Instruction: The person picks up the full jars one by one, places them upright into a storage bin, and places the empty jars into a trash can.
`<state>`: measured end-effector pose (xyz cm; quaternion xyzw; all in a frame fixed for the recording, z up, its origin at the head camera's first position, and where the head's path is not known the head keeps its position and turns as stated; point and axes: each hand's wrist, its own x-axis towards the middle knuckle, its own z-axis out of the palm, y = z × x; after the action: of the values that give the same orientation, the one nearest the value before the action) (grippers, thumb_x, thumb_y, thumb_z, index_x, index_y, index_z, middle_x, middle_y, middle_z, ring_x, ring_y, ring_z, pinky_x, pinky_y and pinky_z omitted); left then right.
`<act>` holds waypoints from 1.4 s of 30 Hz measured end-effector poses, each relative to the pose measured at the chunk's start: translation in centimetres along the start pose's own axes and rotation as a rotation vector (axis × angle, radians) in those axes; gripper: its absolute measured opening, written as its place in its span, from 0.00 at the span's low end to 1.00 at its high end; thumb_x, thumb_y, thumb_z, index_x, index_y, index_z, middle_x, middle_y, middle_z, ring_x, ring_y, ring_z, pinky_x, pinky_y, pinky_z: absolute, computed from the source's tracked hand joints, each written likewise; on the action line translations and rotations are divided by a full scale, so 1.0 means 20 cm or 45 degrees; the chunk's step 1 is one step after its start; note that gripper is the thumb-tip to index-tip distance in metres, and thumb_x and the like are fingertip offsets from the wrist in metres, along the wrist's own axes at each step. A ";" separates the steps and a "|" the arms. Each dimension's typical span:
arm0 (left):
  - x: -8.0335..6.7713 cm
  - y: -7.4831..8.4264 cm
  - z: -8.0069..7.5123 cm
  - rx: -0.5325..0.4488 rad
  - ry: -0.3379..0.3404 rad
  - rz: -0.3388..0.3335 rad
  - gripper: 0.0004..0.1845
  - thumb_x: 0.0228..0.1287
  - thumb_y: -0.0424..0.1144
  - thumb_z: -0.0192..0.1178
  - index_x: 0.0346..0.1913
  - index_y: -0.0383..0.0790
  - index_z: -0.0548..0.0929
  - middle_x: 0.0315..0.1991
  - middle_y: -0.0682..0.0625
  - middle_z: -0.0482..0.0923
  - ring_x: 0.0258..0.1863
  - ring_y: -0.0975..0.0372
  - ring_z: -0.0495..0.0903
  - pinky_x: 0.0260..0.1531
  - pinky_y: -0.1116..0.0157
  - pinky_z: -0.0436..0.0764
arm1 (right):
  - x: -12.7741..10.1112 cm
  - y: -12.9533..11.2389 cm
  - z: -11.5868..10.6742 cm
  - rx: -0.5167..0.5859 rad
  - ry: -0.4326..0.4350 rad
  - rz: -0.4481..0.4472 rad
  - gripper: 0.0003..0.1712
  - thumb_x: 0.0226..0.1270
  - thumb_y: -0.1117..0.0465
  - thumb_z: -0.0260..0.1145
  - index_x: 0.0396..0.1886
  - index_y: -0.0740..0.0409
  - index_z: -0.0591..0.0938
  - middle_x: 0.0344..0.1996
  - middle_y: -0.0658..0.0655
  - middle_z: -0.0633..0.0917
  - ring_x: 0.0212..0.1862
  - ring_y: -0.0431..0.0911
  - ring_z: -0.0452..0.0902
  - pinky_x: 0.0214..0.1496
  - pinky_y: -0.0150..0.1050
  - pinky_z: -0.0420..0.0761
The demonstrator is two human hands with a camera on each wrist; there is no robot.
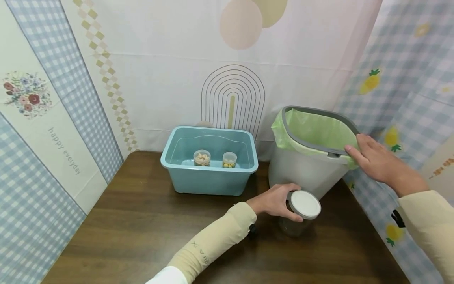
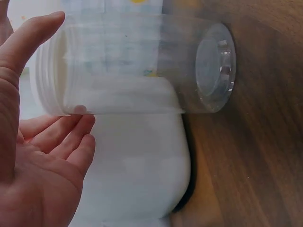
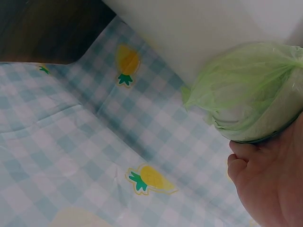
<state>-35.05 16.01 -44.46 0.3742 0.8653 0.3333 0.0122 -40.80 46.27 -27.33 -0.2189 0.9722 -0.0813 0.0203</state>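
My left hand spans a clear, white-lidded plastic jar, thumb and fingers around it near the lid. The jar stands upright and looks empty; whether its base touches the table cannot be told. Behind it is a pale grey trash bin with a dark grey rim and a light green bag lining it. My right hand grips the bin's right side at the rim, with the thumb on top. In the right wrist view, the fingers curl beneath the bag-covered rim.
A blue tub stands left of the bin. Inside it are a small clear cup of pale nuts and a second cup with yellow pieces. Patterned cloth hangs around the brown wooden table.
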 end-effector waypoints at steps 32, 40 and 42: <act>-0.09 0.03 -0.13 -0.246 0.149 -0.103 0.43 0.49 0.55 0.84 0.67 0.43 0.80 0.57 0.54 0.86 0.54 0.72 0.83 0.52 0.79 0.79 | -0.02 -0.01 0.03 0.006 -0.004 0.005 0.47 0.90 0.41 0.34 0.84 0.75 0.38 0.81 0.83 0.44 0.82 0.78 0.38 0.78 0.76 0.47; -0.17 0.09 -0.30 -0.279 0.154 -0.131 0.42 0.49 0.54 0.84 0.66 0.42 0.80 0.56 0.52 0.87 0.53 0.70 0.84 0.53 0.75 0.82 | -0.01 -0.01 0.01 -0.023 0.052 -0.031 0.42 0.90 0.43 0.35 0.79 0.78 0.51 0.76 0.83 0.56 0.74 0.76 0.54 0.70 0.73 0.59; -0.19 0.11 -0.35 -0.284 0.154 -0.120 0.42 0.49 0.53 0.84 0.66 0.42 0.80 0.56 0.52 0.87 0.53 0.69 0.84 0.54 0.73 0.83 | -0.01 -0.01 0.00 -0.044 0.070 -0.036 0.42 0.90 0.44 0.35 0.79 0.78 0.51 0.75 0.83 0.57 0.74 0.77 0.55 0.70 0.73 0.60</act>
<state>-32.78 10.80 -38.60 0.3088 0.8387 0.4484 0.0171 -40.59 46.10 -27.27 -0.2305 0.9704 -0.0706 -0.0112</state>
